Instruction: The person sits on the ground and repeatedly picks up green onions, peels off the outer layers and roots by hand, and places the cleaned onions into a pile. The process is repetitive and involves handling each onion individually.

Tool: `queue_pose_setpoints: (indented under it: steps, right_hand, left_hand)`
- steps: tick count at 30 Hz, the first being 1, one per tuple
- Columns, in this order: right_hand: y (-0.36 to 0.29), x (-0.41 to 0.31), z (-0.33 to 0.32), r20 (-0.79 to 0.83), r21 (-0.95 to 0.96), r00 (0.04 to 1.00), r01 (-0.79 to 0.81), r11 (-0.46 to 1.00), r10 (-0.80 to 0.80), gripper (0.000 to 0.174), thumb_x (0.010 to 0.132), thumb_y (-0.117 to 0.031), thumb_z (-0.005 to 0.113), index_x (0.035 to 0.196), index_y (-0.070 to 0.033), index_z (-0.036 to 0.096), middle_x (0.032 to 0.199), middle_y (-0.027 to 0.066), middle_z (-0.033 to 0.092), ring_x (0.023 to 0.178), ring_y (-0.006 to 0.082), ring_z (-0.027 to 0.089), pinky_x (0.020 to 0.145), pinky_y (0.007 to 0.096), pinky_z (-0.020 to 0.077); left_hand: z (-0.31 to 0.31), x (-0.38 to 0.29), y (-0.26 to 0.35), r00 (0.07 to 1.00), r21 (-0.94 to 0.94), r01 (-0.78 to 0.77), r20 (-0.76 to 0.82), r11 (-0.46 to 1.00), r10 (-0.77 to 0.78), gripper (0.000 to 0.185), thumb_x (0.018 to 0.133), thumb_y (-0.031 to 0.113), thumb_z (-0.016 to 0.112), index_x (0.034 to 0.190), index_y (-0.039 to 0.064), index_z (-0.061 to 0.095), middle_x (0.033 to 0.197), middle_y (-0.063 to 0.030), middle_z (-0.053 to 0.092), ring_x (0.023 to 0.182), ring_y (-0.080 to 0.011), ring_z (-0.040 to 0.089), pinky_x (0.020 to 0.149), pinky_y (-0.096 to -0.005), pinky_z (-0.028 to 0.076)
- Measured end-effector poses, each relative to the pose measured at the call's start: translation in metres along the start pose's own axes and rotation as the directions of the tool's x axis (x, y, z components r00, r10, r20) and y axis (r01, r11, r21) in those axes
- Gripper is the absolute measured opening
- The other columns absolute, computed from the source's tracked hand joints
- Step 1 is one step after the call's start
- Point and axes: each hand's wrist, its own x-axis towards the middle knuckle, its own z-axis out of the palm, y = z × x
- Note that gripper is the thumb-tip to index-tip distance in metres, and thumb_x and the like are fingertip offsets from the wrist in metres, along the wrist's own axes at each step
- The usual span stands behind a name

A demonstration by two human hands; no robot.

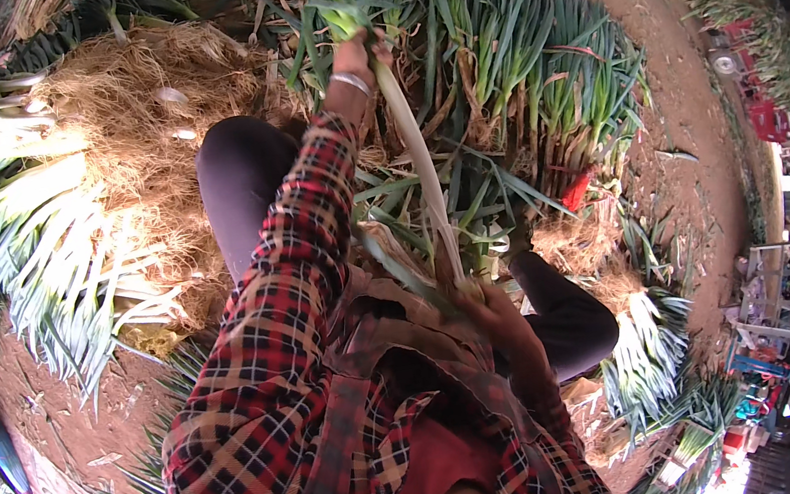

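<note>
My left hand (355, 63), with a pale metal bangle at the wrist, grips a long Welsh onion (417, 145) just below its green leaves. The white stalk runs down towards my lap. At its lower end my right hand (494, 315) is closed, and a loose green leaf (402, 269) lies against that hand. Exactly how the right fingers sit around the stalk and leaf is partly hidden. Between my knees lie stripped leaves (467, 191). Just beyond my left hand stand bunches of untrimmed onions (488, 44) with upright green tops.
To my left lies a large heap of onions (62, 248), its tangled roots (129, 133) facing me. A smaller pile (644, 348) rests beyond my right knee. Brown earth (691, 91) surrounds the piles. A red vehicle (771, 118) loaded with greens stands far right.
</note>
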Motion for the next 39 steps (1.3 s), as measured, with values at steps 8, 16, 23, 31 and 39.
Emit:
queue_pose_setpoints:
  steps: [8,16,23,31,39]
  right_hand:
    - [0.029,-0.11,0.002,-0.246,-0.125,0.968,0.027,0.992,-0.057,0.02,0.092,-0.015,0.047,0.097,0.0,0.059,0.072,0.0038,0.056,0.067,0.0113,0.05,0.059,0.0274,0.0409]
    - [0.048,-0.205,-0.02,-0.405,-0.027,0.89,-0.24,0.97,0.209,0.025,0.092,-0.022,0.053,0.097,0.0,0.062,0.065,0.003,0.057,0.061,0.0104,0.051,0.055,0.0272,0.0405]
    - [0.053,-0.027,-0.051,-0.332,-0.665,0.868,0.063,0.744,-0.37,0.048,0.088,-0.029,0.061,0.122,0.004,0.05,0.111,0.0253,0.059,0.103,0.0338,0.059,0.082,0.0351,0.0478]
    - [-0.009,0.068,-0.003,0.017,-0.453,0.984,0.166,0.876,-0.178,0.044,0.091,-0.026,0.055,0.121,0.006,0.053,0.105,0.0173,0.064,0.094,0.0195,0.063,0.082,0.0293,0.0478]
    - [0.007,0.139,0.026,0.174,-0.454,0.985,0.091,0.886,-0.012,0.038,0.094,-0.022,0.053,0.121,0.005,0.052,0.103,0.0111,0.064,0.083,0.0149,0.061,0.076,0.0268,0.0484]
  left_hand:
    - [-0.001,0.042,0.024,0.994,-0.073,0.056,-0.085,0.996,-0.063,0.026,0.1,0.024,0.037,0.088,0.003,0.047,0.065,-0.005,0.048,0.05,-0.0136,0.039,0.043,-0.0294,0.038]
    - [-0.04,0.076,0.036,0.996,-0.183,0.067,-0.045,0.981,-0.077,0.033,0.1,0.028,0.038,0.08,0.003,0.046,0.062,-0.0022,0.043,0.048,-0.0123,0.039,0.042,-0.026,0.039]
    - [0.017,0.006,0.066,0.936,-0.224,0.212,0.325,0.951,-0.132,0.019,0.097,0.018,0.042,0.088,0.002,0.048,0.065,-0.0045,0.05,0.05,-0.0137,0.049,0.047,-0.0288,0.047]
    - [0.015,-0.1,0.319,0.713,-0.267,-0.238,0.605,0.934,0.355,0.017,0.094,0.017,0.048,0.087,0.002,0.047,0.08,-0.0082,0.052,0.057,-0.0126,0.05,0.05,-0.0259,0.047]
    - [-0.171,-0.235,0.547,0.474,0.151,-0.88,0.343,0.45,0.811,0.023,0.092,0.025,0.054,0.099,0.003,0.052,0.094,-0.0107,0.057,0.074,-0.0174,0.057,0.059,-0.0289,0.05]
